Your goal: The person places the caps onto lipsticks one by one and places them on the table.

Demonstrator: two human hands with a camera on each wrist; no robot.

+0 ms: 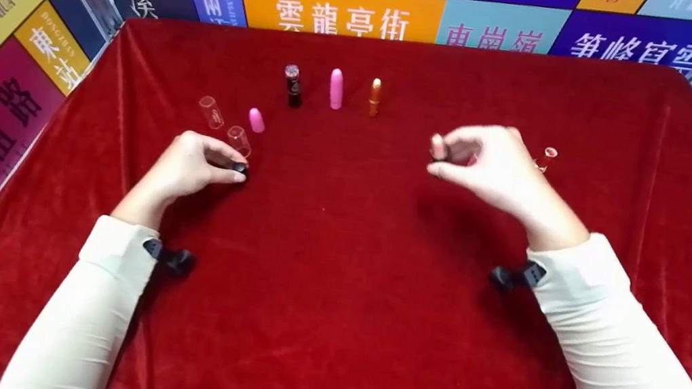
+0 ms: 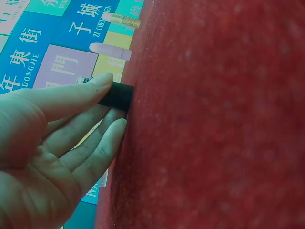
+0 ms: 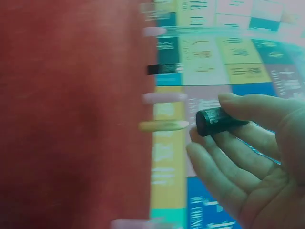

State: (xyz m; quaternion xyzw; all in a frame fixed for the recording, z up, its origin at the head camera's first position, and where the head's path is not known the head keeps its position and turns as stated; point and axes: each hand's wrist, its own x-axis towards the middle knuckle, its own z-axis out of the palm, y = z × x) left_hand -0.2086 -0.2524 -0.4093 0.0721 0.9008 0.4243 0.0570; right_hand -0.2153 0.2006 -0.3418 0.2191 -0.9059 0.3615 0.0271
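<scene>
Red velvet is spreading beneath the right hand and, well apart to its left, the left hand; the right is pinching a lipstick aloft, near-upright, black base down, the left pinching a black cylinder upright at the velvet

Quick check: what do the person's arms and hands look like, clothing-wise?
The left hand and right hand wear no gloves. The left sleeve and right sleeve are long, off-white and creased. A small black device sits by each cuff, left and right.
</scene>
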